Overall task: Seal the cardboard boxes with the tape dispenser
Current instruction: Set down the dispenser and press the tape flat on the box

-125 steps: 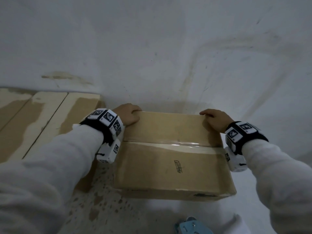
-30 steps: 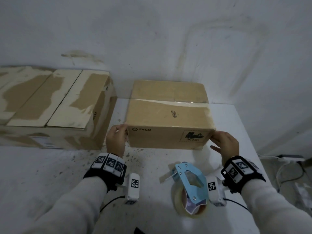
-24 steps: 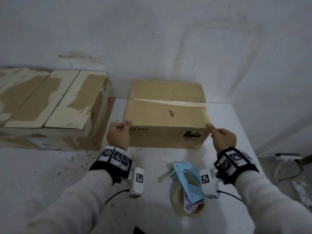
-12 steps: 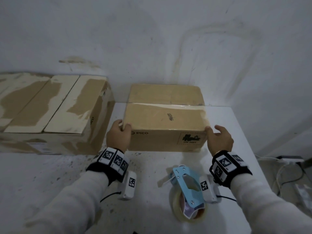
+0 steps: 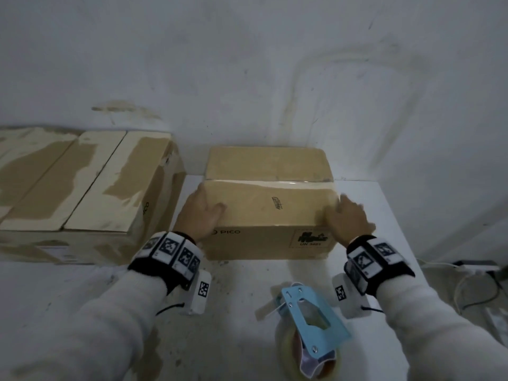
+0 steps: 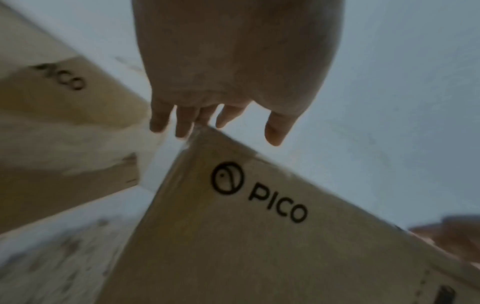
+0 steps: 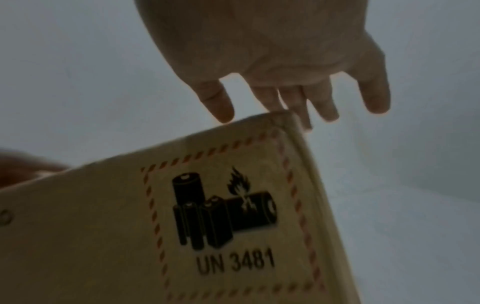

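Note:
A small cardboard box [image 5: 266, 204] marked PICO stands on the white table [image 5: 247, 287], with clear tape along its top seam. My left hand [image 5: 202, 213] lies at its near left top corner, thumb on the top face, fingers straight. My right hand [image 5: 349, 215], blurred, rests at the near right top corner. In the left wrist view the left hand [image 6: 221, 131] spreads over the box [image 6: 233, 236] corner. The right wrist view shows the right hand [image 7: 285, 115] spread over the box [image 7: 103, 236] above its battery label. A blue tape dispenser [image 5: 310, 323] lies near me, untouched.
A larger worn cardboard box [image 5: 82, 185] stands to the left, close beside the small one. A white wall runs just behind both boxes. The table's right edge [image 5: 395, 232] drops to a floor with cables [image 5: 472, 287].
Five seconds ago my hands held the box's far edge. Over the last second both hands rose from its near bottom corners to its top corners, fingers opening out.

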